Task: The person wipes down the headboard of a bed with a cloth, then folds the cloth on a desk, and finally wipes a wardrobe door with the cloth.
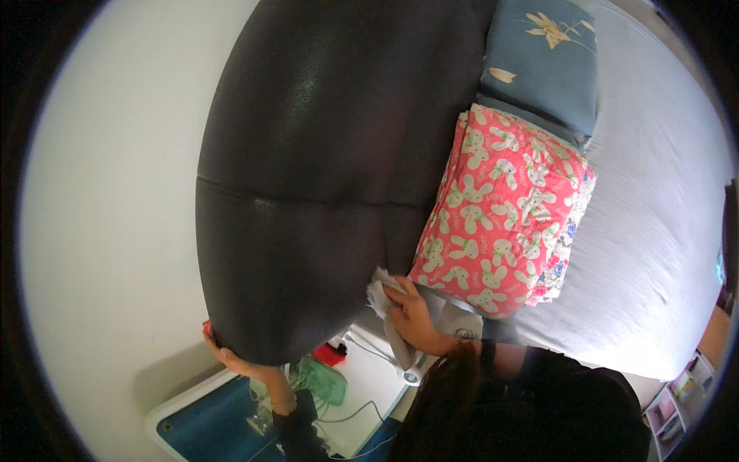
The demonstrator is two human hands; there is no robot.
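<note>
A dark padded headboard (312, 144) with a leather-like cover and a stitched seam stands against the white wall. My left hand (239, 364) is cupped around its lower left end, fingers curving toward the wall side. Something small and red shows at the fingertips. In my right hand (413, 317) is a bunched greyish-white cloth (381, 294), which touches or nearly touches the headboard's lower right edge; part hangs below the palm. Right beside that hand lies a folded stack of pink bedding (496, 225) with a white rabbit print, a floral fabric showing under it.
Beyond the pink stack lies a blue-grey folded bedding piece (540, 69) with leaf motifs. A pale sheet covers the bed (641, 219). Below are a white surface (361, 381) with cables, a green bag-like item (326, 381) and a blue panel (202, 424). A compartmented organizer (672, 410) stands lower right.
</note>
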